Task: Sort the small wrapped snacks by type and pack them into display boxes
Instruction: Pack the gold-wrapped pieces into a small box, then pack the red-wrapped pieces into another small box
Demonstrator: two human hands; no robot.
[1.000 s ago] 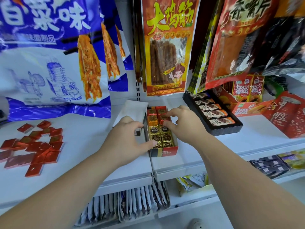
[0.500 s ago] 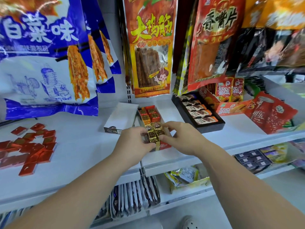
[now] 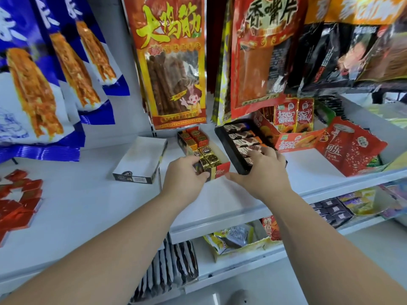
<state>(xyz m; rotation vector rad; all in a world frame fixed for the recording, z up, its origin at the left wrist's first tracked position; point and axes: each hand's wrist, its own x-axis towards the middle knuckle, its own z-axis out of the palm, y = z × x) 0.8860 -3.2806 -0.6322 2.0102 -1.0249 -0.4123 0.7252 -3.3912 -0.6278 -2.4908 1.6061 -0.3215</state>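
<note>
Fingers: left hand (image 3: 185, 179) grips display box (image 3: 221, 170) | right hand (image 3: 262, 172) covers tray (image 3: 232, 150) corner, grip unclear

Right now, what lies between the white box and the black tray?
In the head view, the red display box of gold-wrapped snacks stands there, gripped by the left hand.

Yellow "大鸡筋" is showing on the hanging orange plastic bag (image 3: 169, 62), "香嘴片" on the hanging red plastic bag (image 3: 259, 62), "Tileo" on the red-fronted cardboard display box (image 3: 221, 171), and "可乐" on the flat red foil packet (image 3: 343, 148).
</note>
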